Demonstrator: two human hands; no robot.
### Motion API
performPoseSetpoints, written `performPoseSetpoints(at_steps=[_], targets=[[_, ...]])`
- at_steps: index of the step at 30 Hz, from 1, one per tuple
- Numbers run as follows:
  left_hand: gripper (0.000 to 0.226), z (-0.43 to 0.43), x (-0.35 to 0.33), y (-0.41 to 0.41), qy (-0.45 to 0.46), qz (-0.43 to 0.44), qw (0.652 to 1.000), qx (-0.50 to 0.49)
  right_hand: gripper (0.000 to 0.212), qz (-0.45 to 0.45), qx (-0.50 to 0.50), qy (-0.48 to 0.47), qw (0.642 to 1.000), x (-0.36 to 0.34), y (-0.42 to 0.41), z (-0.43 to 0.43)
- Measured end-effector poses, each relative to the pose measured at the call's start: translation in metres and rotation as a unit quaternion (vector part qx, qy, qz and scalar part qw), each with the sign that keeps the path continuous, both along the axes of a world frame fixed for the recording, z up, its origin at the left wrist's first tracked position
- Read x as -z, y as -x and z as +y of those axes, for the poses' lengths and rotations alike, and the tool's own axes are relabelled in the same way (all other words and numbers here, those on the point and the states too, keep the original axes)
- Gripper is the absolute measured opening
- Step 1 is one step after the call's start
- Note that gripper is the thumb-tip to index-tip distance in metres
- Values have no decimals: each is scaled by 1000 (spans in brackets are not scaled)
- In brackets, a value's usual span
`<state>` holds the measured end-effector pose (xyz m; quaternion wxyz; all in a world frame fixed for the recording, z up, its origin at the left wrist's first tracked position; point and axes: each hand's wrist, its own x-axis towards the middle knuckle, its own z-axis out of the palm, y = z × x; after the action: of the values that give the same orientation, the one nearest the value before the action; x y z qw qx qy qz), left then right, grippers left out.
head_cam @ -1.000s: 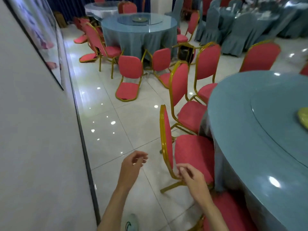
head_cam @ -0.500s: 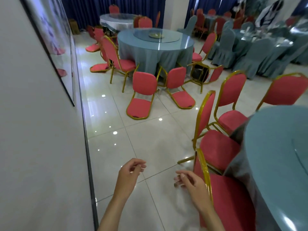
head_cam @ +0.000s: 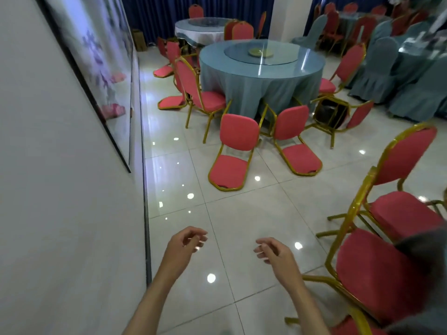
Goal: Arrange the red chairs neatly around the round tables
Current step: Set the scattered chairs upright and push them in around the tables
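Right hand point(head_cam: 275, 253) has come off the near red chair point(head_cam: 370, 269), which stands well short of the blue-clothed round worktop point(head_cam: 261, 76), off to its right. It and the left hand point(head_cam: 182, 245) hang over the floor point(head_cam: 242, 213), fingers loosely curled, holding nothing. 1 tipped red chair point(head_cam: 238, 135) and a second tipped chair point(head_cam: 291, 124) lie just before the worktop. 1 upright red chair point(head_cam: 193, 85) stands at its left.

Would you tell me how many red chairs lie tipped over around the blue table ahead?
5: two chairs side by side before the blue table, one overturned at its right front, two on its left by the wall. Others may be hidden.
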<state>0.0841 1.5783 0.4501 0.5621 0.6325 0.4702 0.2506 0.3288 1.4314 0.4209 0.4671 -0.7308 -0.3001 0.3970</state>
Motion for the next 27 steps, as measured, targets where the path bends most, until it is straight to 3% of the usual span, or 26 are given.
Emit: performPoseSetpoints(at_steps=[6, 12, 18, 27], targets=[[28, 135, -16, 17, -17, -23, 991, -128, 20, 1, -112, -38, 993, -36, 13, 182], [26, 251, 4, 5, 13, -34, 986, -162, 23, 0, -185, -22, 982, -28, 15, 311], [27, 383, 19, -40, 47, -41, 990, -127, 21, 1, -118, 14, 993, -18, -23, 422], [25, 561, -1, -156, 37, -34, 999, 3, 21, -10, 29, -11, 999, -39, -123, 535]])
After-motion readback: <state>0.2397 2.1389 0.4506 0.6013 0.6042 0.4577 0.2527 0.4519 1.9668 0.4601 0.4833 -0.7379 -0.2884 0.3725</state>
